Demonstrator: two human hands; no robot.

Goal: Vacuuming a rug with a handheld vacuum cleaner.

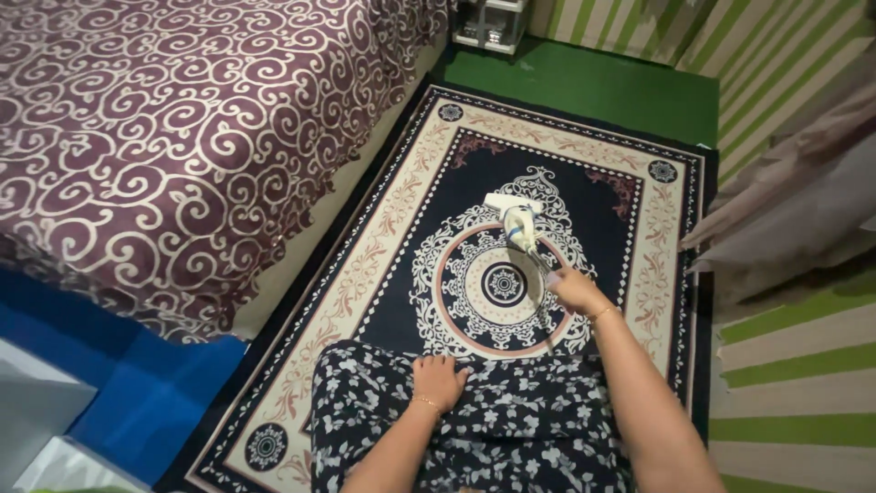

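My right hand [575,290] grips the handle of a small white hand-held vacuum cleaner [517,222]. Its flat nozzle rests on the dark patterned rug [602,196], just beyond the round medallion in the middle. My left hand [438,379] lies flat on my knee, which is covered by a dark floral garment [484,420]. Its fingers are spread and hold nothing. A thin bracelet sits on each wrist.
A bed with a maroon and cream swirl cover [164,137] runs along the rug's left side. Green floor [593,82] lies beyond the rug. Striped green and cream walls and a grey curtain [794,210] stand at the right. A blue surface [155,383] is at lower left.
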